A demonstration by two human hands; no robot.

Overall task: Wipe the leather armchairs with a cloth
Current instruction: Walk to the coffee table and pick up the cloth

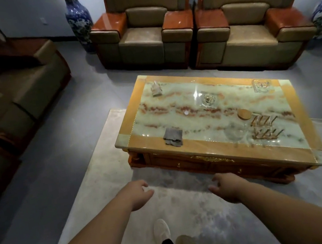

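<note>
The 2 armchairs at 12 o'clock are tan leather with glossy red-brown wood arms. The coffee table top is pale green marble streaked red, bordered in orange. A folded grey cloth lies on it. The vase at 11 o'clock is blue-and-white patterned. The rug is mottled pale grey.

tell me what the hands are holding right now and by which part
Nothing. The left hand and right hand are empty; the cloth lies on the coffee table.

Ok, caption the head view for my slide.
Both empty hands, left hand and right hand, reach toward grey cloth on coffee table.
</note>
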